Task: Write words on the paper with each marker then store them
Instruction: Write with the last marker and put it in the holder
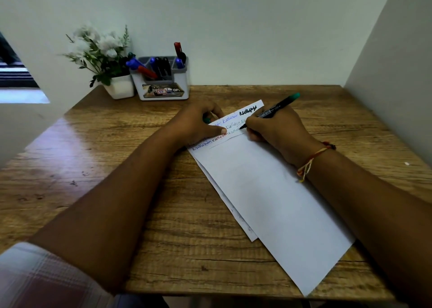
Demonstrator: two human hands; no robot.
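White sheets of paper [268, 190] lie slanted on the wooden table [117, 167], with several words in blue, red, green and black along their far end. My right hand [273, 130] grips a black marker with a green end [278, 107], its tip touching the paper beside the last written word. My left hand [198, 123] presses the paper's far left corner with the thumb and curls around a small green marker cap [206, 120]. At the back stands a grey organiser [163, 83] holding several blue, black and red markers.
A white pot of white flowers [107, 62] stands left of the organiser against the back wall. White walls close in the table at the back and on the right. The table's front edge runs just below my forearms.
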